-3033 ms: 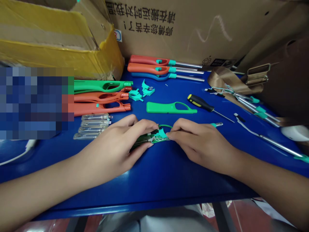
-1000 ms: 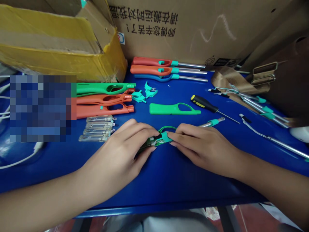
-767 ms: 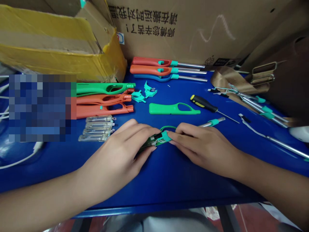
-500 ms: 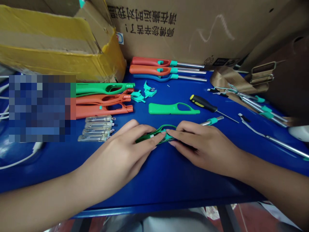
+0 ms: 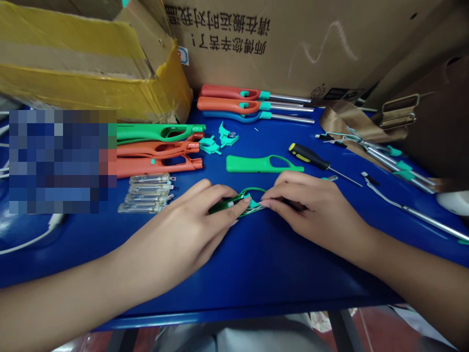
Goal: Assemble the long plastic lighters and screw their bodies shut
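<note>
Both my hands grip a half-assembled green lighter (image 5: 242, 201) lying on the blue table (image 5: 256, 264). My left hand (image 5: 183, 230) is closed over its handle end, thumb and forefinger pinching near the teal trigger. My right hand (image 5: 311, 208) is closed over the front part, and only the metal nozzle tip (image 5: 331, 178) pokes out beyond it. A loose green shell half (image 5: 262, 165) lies just behind the hands.
Green and orange shell halves (image 5: 157, 146) and clear fuel tubes (image 5: 146, 193) lie at left. Finished lighters (image 5: 252, 103) rest by the cardboard boxes (image 5: 95, 73). A screwdriver (image 5: 311, 157), teal triggers (image 5: 218, 141) and metal nozzles with wires (image 5: 388, 161) lie to the right.
The green lighter has been turned from flat with its insides showing onto its edge. My right hand has slid further over the nozzle, hiding its teal collar.
</note>
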A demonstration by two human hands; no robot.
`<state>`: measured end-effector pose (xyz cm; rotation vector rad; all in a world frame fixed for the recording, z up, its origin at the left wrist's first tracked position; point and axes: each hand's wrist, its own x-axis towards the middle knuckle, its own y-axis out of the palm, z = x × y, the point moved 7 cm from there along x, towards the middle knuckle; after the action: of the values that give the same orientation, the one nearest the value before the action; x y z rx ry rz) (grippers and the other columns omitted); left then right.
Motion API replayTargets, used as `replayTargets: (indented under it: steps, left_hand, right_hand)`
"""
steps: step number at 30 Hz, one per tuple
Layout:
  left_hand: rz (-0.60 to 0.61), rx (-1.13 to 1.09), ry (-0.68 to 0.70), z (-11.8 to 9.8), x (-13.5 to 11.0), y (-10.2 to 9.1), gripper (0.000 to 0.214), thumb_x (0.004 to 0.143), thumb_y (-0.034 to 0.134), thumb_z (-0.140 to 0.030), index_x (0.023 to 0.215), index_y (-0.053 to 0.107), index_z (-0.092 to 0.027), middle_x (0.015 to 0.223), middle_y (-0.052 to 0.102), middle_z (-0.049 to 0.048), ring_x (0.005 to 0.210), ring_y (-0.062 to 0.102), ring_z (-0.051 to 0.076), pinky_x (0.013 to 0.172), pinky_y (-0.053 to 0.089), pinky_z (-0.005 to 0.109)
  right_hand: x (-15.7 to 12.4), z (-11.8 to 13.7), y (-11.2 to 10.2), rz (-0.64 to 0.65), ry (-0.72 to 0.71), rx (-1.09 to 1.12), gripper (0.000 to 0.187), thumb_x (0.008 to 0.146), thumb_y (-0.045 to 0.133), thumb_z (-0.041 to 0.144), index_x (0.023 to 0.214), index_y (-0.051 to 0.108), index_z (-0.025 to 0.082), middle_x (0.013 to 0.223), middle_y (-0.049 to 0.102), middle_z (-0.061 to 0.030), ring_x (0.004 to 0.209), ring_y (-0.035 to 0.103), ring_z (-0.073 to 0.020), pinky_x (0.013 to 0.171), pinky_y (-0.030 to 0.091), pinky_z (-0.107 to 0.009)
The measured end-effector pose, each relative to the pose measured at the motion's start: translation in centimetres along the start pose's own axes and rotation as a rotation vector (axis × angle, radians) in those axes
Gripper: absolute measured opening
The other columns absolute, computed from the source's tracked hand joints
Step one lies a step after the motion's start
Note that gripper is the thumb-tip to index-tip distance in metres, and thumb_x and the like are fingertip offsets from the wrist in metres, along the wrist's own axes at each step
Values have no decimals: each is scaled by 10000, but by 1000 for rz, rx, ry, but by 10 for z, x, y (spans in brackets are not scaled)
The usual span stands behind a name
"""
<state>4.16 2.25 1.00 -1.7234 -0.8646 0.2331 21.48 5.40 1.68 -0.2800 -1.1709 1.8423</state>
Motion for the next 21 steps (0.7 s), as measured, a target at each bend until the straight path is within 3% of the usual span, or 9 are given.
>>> replayTargets:
  steps: [8,16,21]
  left_hand:
    - [-35,8,3,2,0,-6,296,1016,577,-168,1291,662,-239,1284,655,65,1089,630,229,921,534,376]
    - [-12,-39,14,4,2,-5,306,1021,571,-162,1313,642,-225,1308,667,43,1112,608,210,967,507,354]
    - [21,-50,-2,4,1,-4,355,1019,557,-151,1360,623,-226,1294,636,65,1082,594,211,903,519,343]
  right_hand:
    - [0,-5,0,-7,27,-37,74,984,664,246,960,718,201,898,694,-15,780,639,-134,618,448,-266]
    - [-3,0,-1,57,-48,-39,105,998,595,178,1009,688,224,1015,705,-22,892,682,-150,741,522,-269]
    - [-4,2,-1,56,-95,-21,150,1002,582,149,1030,712,219,1021,711,-23,856,683,-128,732,535,-250]
